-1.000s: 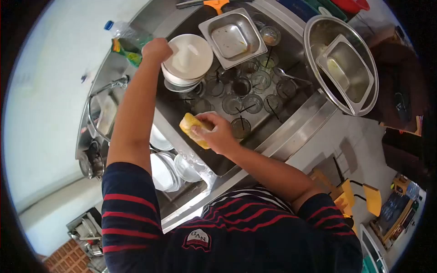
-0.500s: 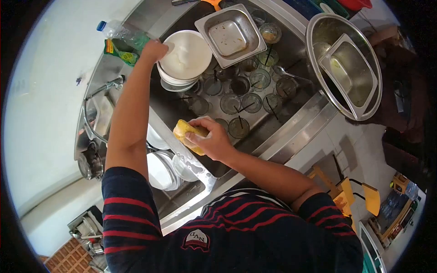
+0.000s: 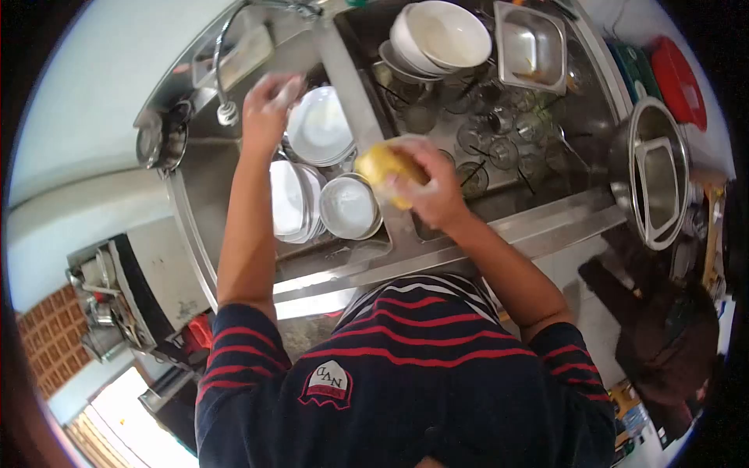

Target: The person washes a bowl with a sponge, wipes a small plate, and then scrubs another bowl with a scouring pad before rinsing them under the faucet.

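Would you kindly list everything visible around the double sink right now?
Sponge: one, yellow, over the divider between the basins.
Plates: several stacks, white, in the left basin.
Bowls: a stack, white, top of the right basin.
Glasses: many, clear, on the right basin's floor.
Steel tray: one, silver, beside the bowls.
Large pot: one, steel, on the counter at right, with a steel container inside.
Tap: one, silver, above the left basin.
Lid: one, red, far right.
Left hand: blurred, above the plates.
Right hand: gripping the sponge.
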Demonstrator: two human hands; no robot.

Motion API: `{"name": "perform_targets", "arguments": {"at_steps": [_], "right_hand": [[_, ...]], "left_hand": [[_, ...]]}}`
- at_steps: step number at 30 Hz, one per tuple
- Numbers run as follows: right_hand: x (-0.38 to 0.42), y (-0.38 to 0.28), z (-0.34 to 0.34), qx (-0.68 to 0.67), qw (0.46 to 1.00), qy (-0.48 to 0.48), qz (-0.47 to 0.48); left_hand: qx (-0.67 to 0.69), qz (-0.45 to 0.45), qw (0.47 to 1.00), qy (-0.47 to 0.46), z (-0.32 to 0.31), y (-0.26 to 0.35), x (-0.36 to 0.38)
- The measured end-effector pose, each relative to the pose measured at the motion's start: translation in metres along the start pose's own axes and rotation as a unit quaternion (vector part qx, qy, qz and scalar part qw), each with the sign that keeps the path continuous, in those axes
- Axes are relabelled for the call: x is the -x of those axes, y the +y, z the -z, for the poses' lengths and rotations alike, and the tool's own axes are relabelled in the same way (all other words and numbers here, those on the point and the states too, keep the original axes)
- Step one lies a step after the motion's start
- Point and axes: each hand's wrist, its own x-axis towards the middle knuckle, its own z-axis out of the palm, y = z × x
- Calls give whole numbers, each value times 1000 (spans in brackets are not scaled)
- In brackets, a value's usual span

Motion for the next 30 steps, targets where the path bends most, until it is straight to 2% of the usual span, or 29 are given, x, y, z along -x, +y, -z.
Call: {"name": "perform_targets", "arguments": {"at_steps": [1,2,3,4,5,6,7,8,9,10,11,12,13,15,16,17,19,21,22,24,25,26,28,29,30], "right_hand": [[1,-14,-10,3,1000,-11,6],[3,-30,-25,22,993,-115,15],[2,-41,-41,42,975,-217,23],[1,-41,-59,45,972,-227,29],[5,-33,-80,101,939,-328,16],[8,-23,-98,158,893,-421,2],[13,-10,-114,165,891,-423,9],[18,6,-127,256,853,-454,31],[20,18,-133,346,806,-478,51],[22,22,-134,354,804,-475,54],[26,23,-134,343,839,-412,94],[30,25,-132,328,868,-349,131],[30,22,-126,331,867,-348,131],[26,10,-104,194,922,-335,-2],[26,4,-91,197,924,-328,-4],[27,-2,-79,153,942,-298,-32],[23,-18,-54,112,959,-252,-62],[21,-34,-35,25,966,-207,-151],[23,-28,-30,10,969,-175,-171],[21,-29,-19,-10,971,-140,-195],[20,-28,-15,-26,970,-111,-214],[20,-23,-13,-29,970,-111,-213],[22,-7,-12,-89,972,-60,-207],[19,-3,-10,-91,973,-64,-205],[15,0,-6,-153,956,-25,-248]], "left_hand": [[34,49,998,15,23,-14,21],[69,95,993,29,42,-33,34],[75,92,992,40,61,-53,39],[22,121,990,68,80,-74,45],[-32,149,984,95,94,-79,47],[-28,146,983,104,104,-84,45],[-81,123,978,148,111,-83,39],[-132,99,968,189,114,-82,30],[-124,93,969,192,115,-87,20],[-185,32,963,191,117,-98,10],[-245,-28,950,190,118,-106,-1],[-108,29,989,93,121,-114,-11],[-104,27,990,92,123,-118,-15],[-210,84,974,-15,123,-124,-29],[-215,61,975,-16,122,-153,-37],[-214,54,975,-22,114,-138,-35],[-91,116,985,-86,90,-109,-12],[3,143,984,-110,58,-105,3],[0,142,983,-118,43,-88,10],[34,111,972,-202,15,-27,17],[81,130,960,-233,4,2,16],[17,83,964,-251,-12,-9,6],[127,123,956,-236,-50,42,4],[139,114,949,-258,-70,37,-7],[159,65,951,-255,-92,43,-16]]}}
